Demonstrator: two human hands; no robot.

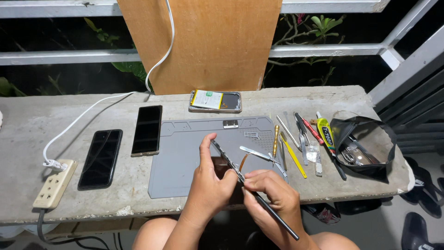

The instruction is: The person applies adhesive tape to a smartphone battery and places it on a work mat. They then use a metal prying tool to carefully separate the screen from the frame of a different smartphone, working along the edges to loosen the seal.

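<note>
My left hand point(210, 185) holds a thin phone part point(227, 160) on edge, tilted above the grey work mat point(182, 153), thumb and fingers clamped around its lower half. An orange flex strip point(242, 162) hangs from it. My right hand point(273, 196) grips a slim black rod-like tool point(275, 216) like a pen, its tip pressed against the part's edge near my left thumb.
Two dark phones point(101, 158) point(147, 129) lie left of the mat, an opened phone with a battery point(215, 101) behind it. Tweezers, screwdrivers and a glue tube point(325, 133) lie on the right by a black pouch point(365, 146). A power strip point(54, 183) sits far left.
</note>
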